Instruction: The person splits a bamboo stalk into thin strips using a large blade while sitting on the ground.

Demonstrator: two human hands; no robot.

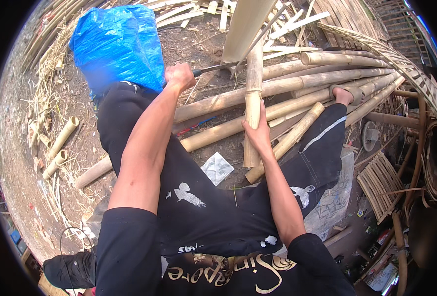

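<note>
My left hand [179, 76] is closed round the dark handle of a long-bladed tool [217, 68]; its thin blade reaches right toward a bamboo piece [253, 93]. Whether it is a knife or a saw I cannot tell, nor whether the edge touches. My right hand [259, 134] grips that bamboo piece below a joint, thumb and fingers on its sides. The piece points away from me, its near end between my legs. Just behind the blade rises a thick bamboo post [245, 29].
Several long bamboo poles [218, 104] lie crosswise ahead, with my right foot [344, 94] on them. A blue tarp [117, 47] is beside my left knee. Split strips [297, 27] are scattered at the back, and short offcuts [63, 135] lie on the left.
</note>
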